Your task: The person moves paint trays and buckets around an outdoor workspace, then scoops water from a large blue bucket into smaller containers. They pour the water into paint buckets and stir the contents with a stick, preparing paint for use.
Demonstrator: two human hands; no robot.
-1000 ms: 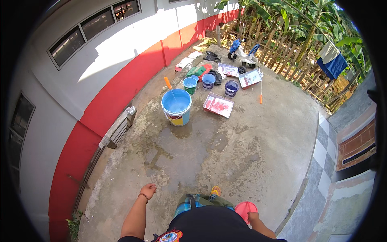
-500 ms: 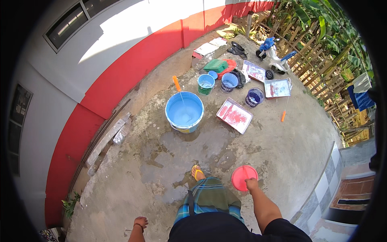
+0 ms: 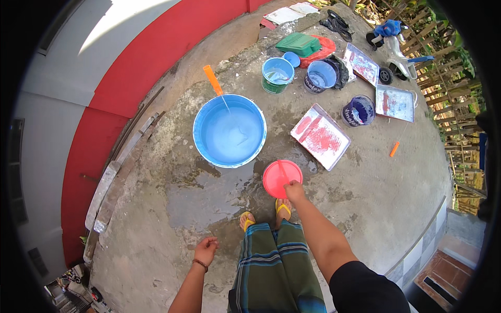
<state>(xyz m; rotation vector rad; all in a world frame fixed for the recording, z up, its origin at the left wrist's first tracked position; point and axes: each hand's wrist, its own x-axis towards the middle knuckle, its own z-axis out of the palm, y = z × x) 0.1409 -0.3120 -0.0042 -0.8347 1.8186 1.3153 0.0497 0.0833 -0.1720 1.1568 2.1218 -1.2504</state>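
My right hand (image 3: 295, 192) is closed at the near edge of a round pink plastic vessel (image 3: 275, 180), held over the wet ground just ahead of my feet. A darker strip runs from its far rim toward my hand; whether it is a pail or a dipper is unclear. My left hand (image 3: 205, 251) hangs low on the left, empty, its fingers loosely bent and apart. Ahead stands a large blue bucket (image 3: 230, 165) of bluish liquid (image 3: 235, 130), with an orange-handled tool (image 3: 213, 80) leaning in it.
Right of the bucket lies a red-stained paint tray (image 3: 318, 136). Beyond are a green paint pail (image 3: 274, 87), two purple-and-blue pails (image 3: 320, 74), more trays (image 3: 395, 103) and a ride-on toy (image 3: 399, 57). An orange handle (image 3: 394, 149) lies right. A red-and-white wall (image 3: 120, 88) borders the left.
I have come closer to the blue bucket and the trays. The pink vessel has moved forward and left with my right hand. My left hand has risen further into view.
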